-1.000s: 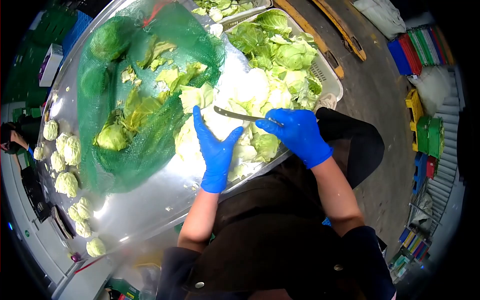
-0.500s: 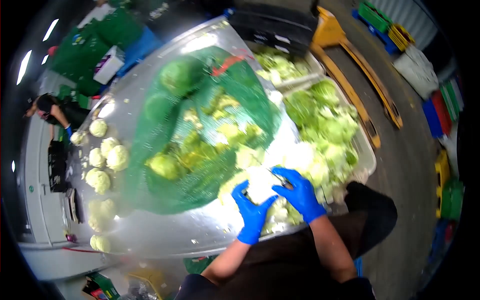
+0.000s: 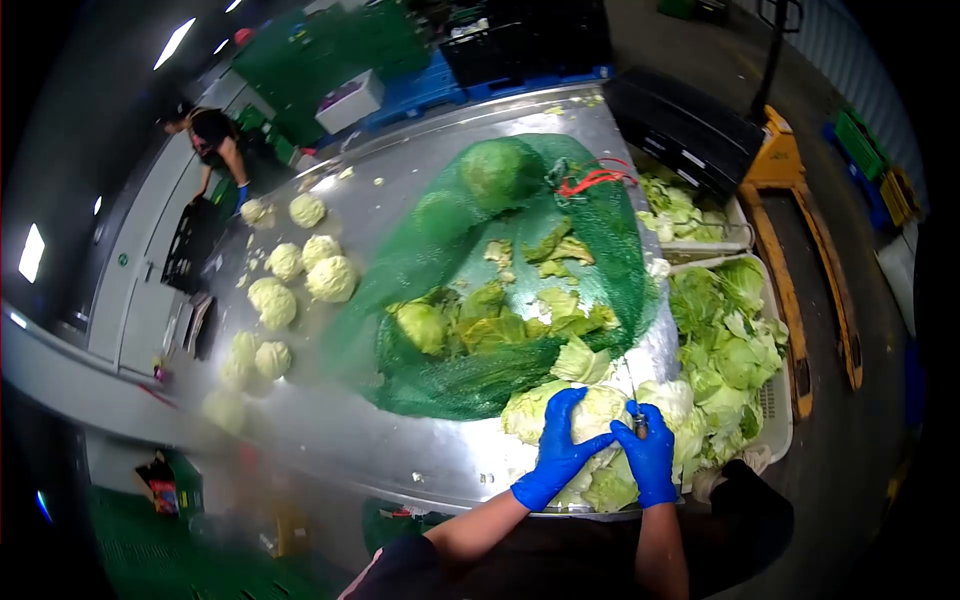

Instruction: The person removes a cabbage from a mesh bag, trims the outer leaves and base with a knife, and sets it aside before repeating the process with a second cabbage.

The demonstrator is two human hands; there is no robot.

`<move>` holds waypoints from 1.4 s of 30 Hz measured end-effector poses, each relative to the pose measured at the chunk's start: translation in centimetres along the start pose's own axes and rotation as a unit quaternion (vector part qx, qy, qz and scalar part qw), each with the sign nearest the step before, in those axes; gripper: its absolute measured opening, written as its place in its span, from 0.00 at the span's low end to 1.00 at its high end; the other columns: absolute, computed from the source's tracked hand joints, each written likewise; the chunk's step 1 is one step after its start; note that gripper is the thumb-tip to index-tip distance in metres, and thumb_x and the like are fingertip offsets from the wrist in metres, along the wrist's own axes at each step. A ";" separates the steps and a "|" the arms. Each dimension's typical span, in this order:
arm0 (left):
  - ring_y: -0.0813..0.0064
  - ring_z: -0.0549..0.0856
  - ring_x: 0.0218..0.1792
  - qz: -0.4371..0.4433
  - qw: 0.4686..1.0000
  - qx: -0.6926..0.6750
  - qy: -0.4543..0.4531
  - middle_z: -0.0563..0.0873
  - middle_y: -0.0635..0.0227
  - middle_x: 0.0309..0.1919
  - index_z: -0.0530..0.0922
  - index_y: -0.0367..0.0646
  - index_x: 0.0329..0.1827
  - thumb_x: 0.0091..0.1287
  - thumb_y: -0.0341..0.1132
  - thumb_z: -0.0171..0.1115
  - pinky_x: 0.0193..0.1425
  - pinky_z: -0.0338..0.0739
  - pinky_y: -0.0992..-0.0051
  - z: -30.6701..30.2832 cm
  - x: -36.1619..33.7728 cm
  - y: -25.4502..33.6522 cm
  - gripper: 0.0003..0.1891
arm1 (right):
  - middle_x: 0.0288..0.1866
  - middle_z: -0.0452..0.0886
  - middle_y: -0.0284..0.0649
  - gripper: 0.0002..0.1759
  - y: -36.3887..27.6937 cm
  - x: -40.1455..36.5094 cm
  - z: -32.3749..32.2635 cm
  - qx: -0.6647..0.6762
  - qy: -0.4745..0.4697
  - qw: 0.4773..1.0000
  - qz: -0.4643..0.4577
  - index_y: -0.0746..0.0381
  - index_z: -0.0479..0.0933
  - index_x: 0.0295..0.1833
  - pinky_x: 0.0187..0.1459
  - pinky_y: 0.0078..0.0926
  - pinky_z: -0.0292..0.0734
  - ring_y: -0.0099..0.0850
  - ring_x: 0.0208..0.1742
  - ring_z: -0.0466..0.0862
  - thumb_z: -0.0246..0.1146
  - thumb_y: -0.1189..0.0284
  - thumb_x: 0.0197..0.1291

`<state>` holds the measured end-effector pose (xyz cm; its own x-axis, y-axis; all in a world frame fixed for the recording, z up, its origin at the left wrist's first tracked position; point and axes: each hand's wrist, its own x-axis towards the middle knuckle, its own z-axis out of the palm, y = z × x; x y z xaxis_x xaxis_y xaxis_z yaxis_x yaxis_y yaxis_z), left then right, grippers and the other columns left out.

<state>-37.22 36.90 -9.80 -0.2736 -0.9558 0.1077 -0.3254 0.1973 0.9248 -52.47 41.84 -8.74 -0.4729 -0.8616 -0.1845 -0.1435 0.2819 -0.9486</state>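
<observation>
In a blue glove, my left hand (image 3: 562, 450) grips the near side of a pale trimmed cabbage (image 3: 598, 410), thumb and fingers curved against it. My right hand (image 3: 648, 455), also gloved, is closed around the handle of a knife (image 3: 640, 425); its thin blade points away from me, beside the cabbage. Loose cabbage leaves (image 3: 610, 485) lie under and around both hands. Just beyond them spreads a green mesh bag (image 3: 450, 385) with leaves on it and whole cabbages (image 3: 500, 172) inside its far end.
Several trimmed cabbages (image 3: 332, 279) stand at the left of the metal table (image 3: 420, 455). A pale crate (image 3: 778, 400) heaped with leaves sits at the right, near a yellow pallet jack (image 3: 775, 165). Another person (image 3: 215, 140) bends at the table's far left end.
My view has swung, so the table sits further right and lower. The knife now shows in my right hand, upright beside the cabbage. My left hand stays on the cabbage.
</observation>
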 end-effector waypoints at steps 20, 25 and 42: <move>0.51 0.73 0.65 0.094 0.994 0.047 -0.025 0.76 0.53 0.62 0.73 0.42 0.67 0.50 0.51 0.79 0.70 0.65 0.56 0.9 0.1 0.5 0.42 | 0.41 0.84 0.48 0.27 -4.5 2.0 -1.2 -0.261 -0.024 0.964 -0.032 0.64 0.81 0.44 0.44 0.36 0.80 0.44 0.41 0.85 0.78 0.58 0.42; 0.53 0.75 0.64 0.120 0.990 0.069 -0.041 0.78 0.58 0.61 0.76 0.45 0.65 0.48 0.43 0.80 0.70 0.66 0.58 1.0 0.8 1.0 0.39 | 0.26 0.83 0.49 0.11 -6.5 1.8 0.3 -0.415 -0.031 0.900 -0.130 0.61 0.81 0.28 0.31 0.43 0.78 0.47 0.27 0.84 0.66 0.64 0.51; 0.60 0.72 0.68 0.071 0.991 0.040 -0.105 0.75 0.59 0.65 0.71 0.41 0.71 0.48 0.33 0.82 0.74 0.65 0.63 0.2 0.3 0.1 0.44 | 0.32 0.84 0.47 0.19 -3.6 6.6 -4.4 -0.375 -0.017 0.920 -0.111 0.59 0.84 0.37 0.37 0.46 0.79 0.47 0.34 0.85 0.70 0.54 0.54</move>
<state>-37.52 36.64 -9.76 -0.5024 -0.8517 0.1489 -0.3376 0.3518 0.8731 -58.91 36.96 -5.40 -0.3331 -0.9425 -0.0272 -0.7992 0.2975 -0.5223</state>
